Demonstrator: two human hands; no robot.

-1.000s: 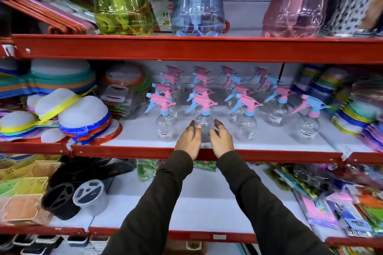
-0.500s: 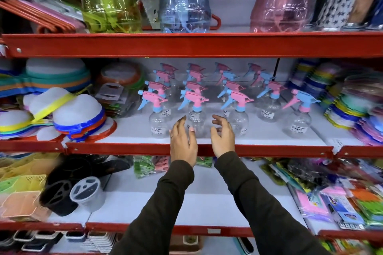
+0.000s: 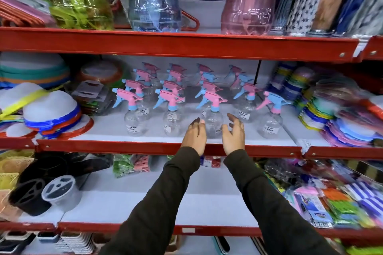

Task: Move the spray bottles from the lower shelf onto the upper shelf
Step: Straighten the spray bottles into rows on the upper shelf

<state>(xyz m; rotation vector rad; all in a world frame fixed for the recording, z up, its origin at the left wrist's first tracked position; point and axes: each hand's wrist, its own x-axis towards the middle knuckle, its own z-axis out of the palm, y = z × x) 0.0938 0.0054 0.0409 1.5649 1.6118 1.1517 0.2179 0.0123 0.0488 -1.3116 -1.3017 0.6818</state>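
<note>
Several clear spray bottles with pink and blue trigger heads stand in rows on the white middle shelf (image 3: 107,133). The front row holds one at the left (image 3: 134,118), one beside it (image 3: 172,119), a third (image 3: 214,119) and one at the far right (image 3: 271,122). My left hand (image 3: 195,136) and my right hand (image 3: 234,134) reach over the shelf's red front edge, one on each side of the third front bottle. Both hands have their fingers spread and hold nothing. The white shelf below (image 3: 128,205) has bare surface under my dark sleeves.
Stacked sieves with coloured rims (image 3: 49,114) crowd the shelf's left, stacked coloured plates (image 3: 350,128) its right. The red shelf above (image 3: 186,44) carries large green (image 3: 80,0), blue (image 3: 154,0) and pink (image 3: 248,0) bottles. A black and a grey cup (image 3: 60,191) lie at lower left.
My hands have shifted right along the shelf edge, from the second front bottle to the third, and have spread apart with fingers opening.
</note>
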